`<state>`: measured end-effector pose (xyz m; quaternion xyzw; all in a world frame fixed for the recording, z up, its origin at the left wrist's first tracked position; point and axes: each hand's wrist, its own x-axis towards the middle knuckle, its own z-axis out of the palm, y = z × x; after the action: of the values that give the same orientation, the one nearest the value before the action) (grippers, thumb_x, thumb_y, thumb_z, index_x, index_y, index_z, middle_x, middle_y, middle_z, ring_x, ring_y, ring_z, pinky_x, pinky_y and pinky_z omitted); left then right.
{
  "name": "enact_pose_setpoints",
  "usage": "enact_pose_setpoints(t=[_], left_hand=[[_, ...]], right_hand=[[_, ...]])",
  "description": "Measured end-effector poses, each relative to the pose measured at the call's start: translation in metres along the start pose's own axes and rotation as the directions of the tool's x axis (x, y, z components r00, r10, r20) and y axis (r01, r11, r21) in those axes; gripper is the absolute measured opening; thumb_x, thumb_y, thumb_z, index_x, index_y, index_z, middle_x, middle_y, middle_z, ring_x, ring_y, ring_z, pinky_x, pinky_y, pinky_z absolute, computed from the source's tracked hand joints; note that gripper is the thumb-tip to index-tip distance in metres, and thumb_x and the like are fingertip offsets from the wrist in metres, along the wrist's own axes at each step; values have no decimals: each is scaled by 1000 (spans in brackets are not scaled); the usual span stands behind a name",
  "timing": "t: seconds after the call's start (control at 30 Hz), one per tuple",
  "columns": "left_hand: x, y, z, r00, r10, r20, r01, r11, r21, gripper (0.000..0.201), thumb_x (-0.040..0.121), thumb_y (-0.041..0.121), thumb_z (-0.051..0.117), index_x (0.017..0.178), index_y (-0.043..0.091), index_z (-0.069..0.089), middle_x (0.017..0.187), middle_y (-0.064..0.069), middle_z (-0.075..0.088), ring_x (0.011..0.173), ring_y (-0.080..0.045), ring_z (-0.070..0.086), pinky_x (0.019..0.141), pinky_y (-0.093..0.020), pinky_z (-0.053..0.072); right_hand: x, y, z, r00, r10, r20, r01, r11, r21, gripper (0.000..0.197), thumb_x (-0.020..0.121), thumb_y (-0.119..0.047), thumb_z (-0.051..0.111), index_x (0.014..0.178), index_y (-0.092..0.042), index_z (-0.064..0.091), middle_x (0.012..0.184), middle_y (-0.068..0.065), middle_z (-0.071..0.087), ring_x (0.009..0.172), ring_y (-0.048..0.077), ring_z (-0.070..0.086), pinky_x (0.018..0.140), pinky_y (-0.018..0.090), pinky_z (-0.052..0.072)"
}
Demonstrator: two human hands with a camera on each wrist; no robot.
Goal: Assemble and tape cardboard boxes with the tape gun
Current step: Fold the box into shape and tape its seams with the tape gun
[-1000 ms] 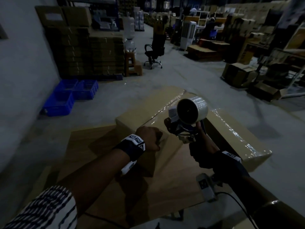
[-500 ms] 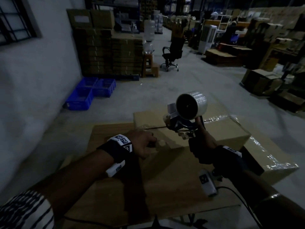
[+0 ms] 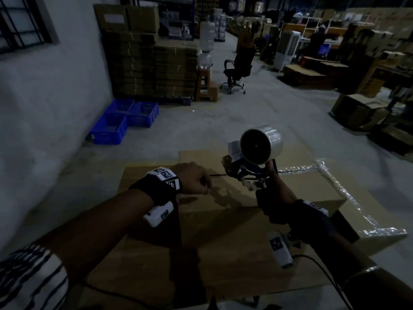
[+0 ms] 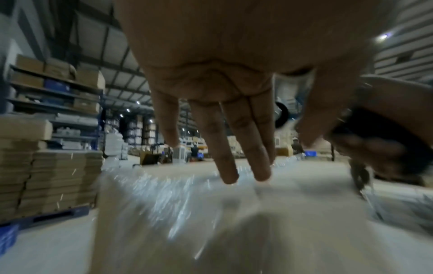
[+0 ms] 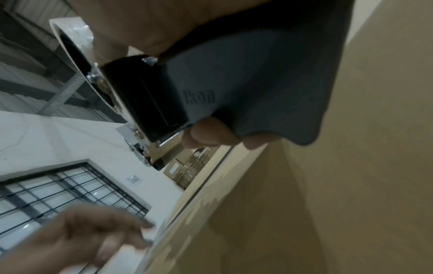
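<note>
A brown cardboard box (image 3: 297, 191) lies on the cardboard-covered table (image 3: 156, 247), its top seam running left to right. Shiny clear tape (image 3: 337, 186) wraps its right end. My left hand (image 3: 206, 190) rests with relaxed, straight fingers (image 4: 230, 153) on the box top by the seam and holds nothing. My right hand (image 3: 271, 204) grips the dark handle (image 5: 246, 89) of the tape gun (image 3: 248, 173), which is raised just above the box with its clear tape roll (image 3: 260, 144) on top. The right wrist view also shows the left hand (image 5: 98, 233) at the box edge.
Blue crates (image 3: 125, 121) stand on the floor by the left wall. Behind them are stacks of flat cardboard (image 3: 152, 63), a stool with a water bottle (image 3: 205, 83) and an office chair (image 3: 237, 70). More boxes (image 3: 355, 110) sit on the floor at right.
The box has swung round from a diagonal lie to one square to me, with my left hand staying on it. The tape gun has stayed raised in my right hand.
</note>
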<state>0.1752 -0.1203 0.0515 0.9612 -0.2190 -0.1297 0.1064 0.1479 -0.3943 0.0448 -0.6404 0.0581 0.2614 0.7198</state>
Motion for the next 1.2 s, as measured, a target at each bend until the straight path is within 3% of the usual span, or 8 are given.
enact_pose_setpoints(t=[0.17,0.27,0.33,0.6,0.7,0.77,1.0,1.2], left_hand=[[61,29,-20,974,-75,-214,31,978,-204,23,93,29,58,105,18,74,100,1,73,84,-14,67,83,-34,55],[104,58,-27,956,-140,-259,21,911,-413,22,94,28,60,98,12,75,86,1,75,72,-9,70,80,-29,56],[132,81,-31,947,-181,-266,12,846,-533,22,95,27,60,99,11,74,88,0,75,73,-11,71,75,-26,57],[235,165,-38,975,-181,-126,10,607,-795,23,100,31,49,103,17,67,97,1,74,86,-15,72,71,-30,50],[265,191,-35,976,-184,-112,11,560,-828,26,99,34,53,102,15,69,97,-1,75,87,-17,73,72,-31,50],[280,202,-32,977,-192,-92,28,543,-839,28,98,37,54,104,15,70,97,2,75,86,-16,73,73,-31,51],[322,218,-27,976,-215,-23,78,452,-889,24,94,25,61,111,9,68,96,-1,75,87,-17,73,66,-27,49],[347,221,-24,963,-230,138,219,374,-901,31,98,23,44,109,4,66,80,-4,74,77,-25,72,64,-28,47]], right_hand=[[12,-16,-50,999,-18,-31,18,1000,0,78,80,-90,37,106,-28,77,51,0,24,45,14,12,45,25,15],[18,-33,-86,999,-15,-51,14,999,-31,83,70,-97,39,65,-20,70,54,0,25,54,17,9,52,31,11],[23,-45,-115,999,7,-54,-7,1000,-6,83,61,-100,44,55,-20,61,55,-1,25,53,15,11,52,30,10],[42,-84,-240,998,-6,-61,8,999,36,84,67,-98,45,67,-14,60,60,5,38,50,14,21,47,24,25],[52,-95,-274,983,-144,-112,160,976,147,66,86,-79,48,103,-20,73,86,8,67,65,20,56,62,31,47],[60,-96,-295,978,-163,-130,180,975,129,76,67,-87,53,108,-25,68,77,-2,71,70,18,66,66,30,51],[75,-86,-337,987,-161,-13,160,963,217,81,41,-94,73,83,-25,81,79,3,38,70,14,27,65,33,14],[80,-75,-351,994,-109,-12,109,970,216,104,56,-98,59,116,-14,72,77,11,40,64,21,28,60,39,14]])
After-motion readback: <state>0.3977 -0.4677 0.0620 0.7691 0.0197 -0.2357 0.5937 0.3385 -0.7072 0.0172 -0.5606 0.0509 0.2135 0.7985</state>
